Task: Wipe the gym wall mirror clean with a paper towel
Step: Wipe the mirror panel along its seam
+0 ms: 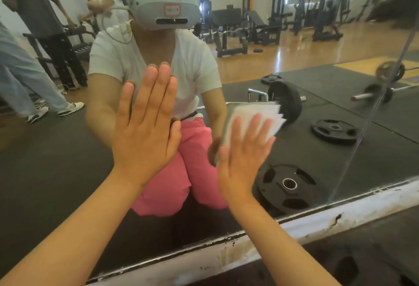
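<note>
Right hand [242, 156] is pressing the folded paper towel [255, 110] against the mirror [56, 161], fingers straight, nothing gripped; towel is poking out past the fingertips, up-right, toward the mirror's bottom edge; left hand [145, 124] is bracing flat on the glass just beside, holding nothing.

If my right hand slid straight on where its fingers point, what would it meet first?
Probably nothing: the right hand presses the folded white paper towel on the wall mirror, fingers pointing up. Only glass lies ahead; the black weight plate there is reflected.
</note>
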